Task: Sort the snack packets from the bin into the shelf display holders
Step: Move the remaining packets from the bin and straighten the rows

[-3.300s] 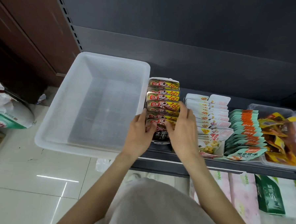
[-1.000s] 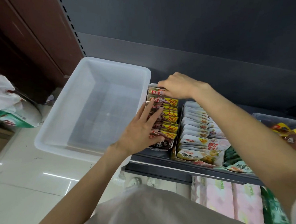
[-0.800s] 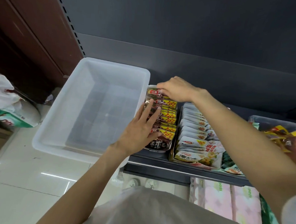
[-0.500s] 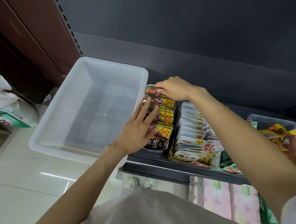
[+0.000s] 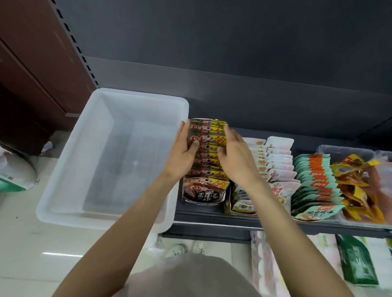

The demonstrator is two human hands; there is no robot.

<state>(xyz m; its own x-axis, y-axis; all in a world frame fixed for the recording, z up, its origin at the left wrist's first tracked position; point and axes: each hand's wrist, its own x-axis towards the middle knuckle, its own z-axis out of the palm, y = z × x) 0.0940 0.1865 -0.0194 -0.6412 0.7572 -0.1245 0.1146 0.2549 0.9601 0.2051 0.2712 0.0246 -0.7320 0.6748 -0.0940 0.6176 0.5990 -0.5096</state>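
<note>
A row of dark red and yellow snack packets [image 5: 204, 189] stands upright in its display holder on the dark shelf [image 5: 209, 217]. My left hand [image 5: 183, 154] presses against the left side of the row, fingers straight and thumb lying across the packet tops. My right hand [image 5: 235, 157] presses the right side with loosely bent fingers. The translucent white bin [image 5: 75, 187] sits left of the row and holds nothing.
Right of the row stand white and pink packets [image 5: 274, 157], teal and orange packets [image 5: 313, 186], then a clear tub of yellow and brown packets [image 5: 358, 191]. Tissue packs [image 5: 355, 261] fill the lower shelf. A white sack [image 5: 5, 177] lies on the tiled floor at left.
My right hand came back from the far end of the row to its right side. My left hand shifted from the front packets up along the left side.
</note>
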